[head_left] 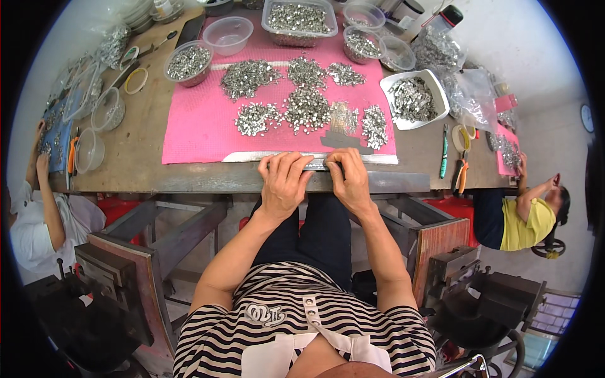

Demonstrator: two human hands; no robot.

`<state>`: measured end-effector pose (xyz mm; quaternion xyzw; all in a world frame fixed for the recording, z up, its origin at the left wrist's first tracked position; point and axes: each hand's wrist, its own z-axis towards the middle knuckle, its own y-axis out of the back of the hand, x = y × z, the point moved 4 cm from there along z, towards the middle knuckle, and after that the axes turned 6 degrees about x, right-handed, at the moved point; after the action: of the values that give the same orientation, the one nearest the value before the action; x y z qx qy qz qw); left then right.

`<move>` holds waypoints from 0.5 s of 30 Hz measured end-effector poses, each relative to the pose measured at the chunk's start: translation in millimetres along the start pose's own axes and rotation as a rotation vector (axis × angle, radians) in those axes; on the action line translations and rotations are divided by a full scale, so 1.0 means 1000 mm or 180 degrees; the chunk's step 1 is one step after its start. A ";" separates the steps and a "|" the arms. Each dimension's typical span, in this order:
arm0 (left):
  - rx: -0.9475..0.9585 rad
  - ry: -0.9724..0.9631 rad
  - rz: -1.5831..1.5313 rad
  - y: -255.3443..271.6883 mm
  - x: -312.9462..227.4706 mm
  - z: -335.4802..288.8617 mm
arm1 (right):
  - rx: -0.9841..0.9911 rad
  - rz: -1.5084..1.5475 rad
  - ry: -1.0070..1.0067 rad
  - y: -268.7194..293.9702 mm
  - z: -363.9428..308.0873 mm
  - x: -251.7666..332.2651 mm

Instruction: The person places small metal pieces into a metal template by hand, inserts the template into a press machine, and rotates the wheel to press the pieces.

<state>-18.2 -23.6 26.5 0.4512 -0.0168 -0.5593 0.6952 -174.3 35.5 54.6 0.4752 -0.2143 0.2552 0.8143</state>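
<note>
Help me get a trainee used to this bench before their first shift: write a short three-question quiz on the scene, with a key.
1. Multiple choice: what colour is the mat under the piles of small metal pieces? A) green B) pink C) yellow
2. True or false: the teal-handled tool lies to the right of the mat.
3. Open: where are the left hand and right hand?

Key:
1. B
2. True
3. Side by side at the near edge of the bench, fingers at a small silvery strip.
</note>
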 end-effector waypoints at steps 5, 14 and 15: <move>0.0007 -0.0019 -0.0009 0.000 -0.001 0.000 | -0.0061 -0.0483 0.0301 0.000 -0.004 0.008; 0.0280 0.0092 -0.0112 0.038 0.020 0.006 | 0.0406 -0.0378 -0.0309 0.036 -0.008 -0.001; 0.0386 0.0212 0.0046 0.044 0.030 0.005 | 0.0830 -0.0014 -0.0736 0.037 -0.007 -0.004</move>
<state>23.9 -52.0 43.4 0.5107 -0.0308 -0.5370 0.6707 -199.1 56.5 73.5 0.6034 -0.2705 0.2227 0.7163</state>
